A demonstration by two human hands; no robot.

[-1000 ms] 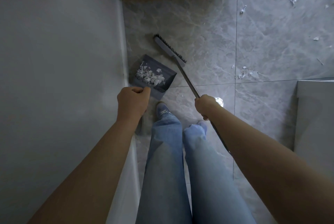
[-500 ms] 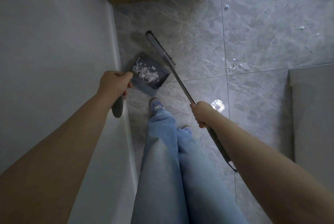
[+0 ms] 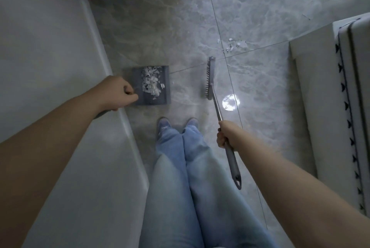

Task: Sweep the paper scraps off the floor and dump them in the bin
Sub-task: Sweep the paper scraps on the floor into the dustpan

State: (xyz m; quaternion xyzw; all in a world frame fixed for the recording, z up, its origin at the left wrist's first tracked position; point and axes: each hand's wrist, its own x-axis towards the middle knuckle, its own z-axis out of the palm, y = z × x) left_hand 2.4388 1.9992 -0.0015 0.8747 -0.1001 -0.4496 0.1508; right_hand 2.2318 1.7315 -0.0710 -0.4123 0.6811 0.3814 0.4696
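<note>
Left grip [image 3: 118,94] clasps grey dustpan [image 3: 149,100] heaped with white paper scraps [image 3: 151,82].

Dim, cool, bluish lighting. One round glare spot [image 3: 230,102] on the glossy floor [image 3: 160,27]. Soft overall blur; wide-angle distortion bends the frame edges.

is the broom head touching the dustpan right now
Apart. The head view shows a strip of bare floor between the broom head and the dustpan.
</note>
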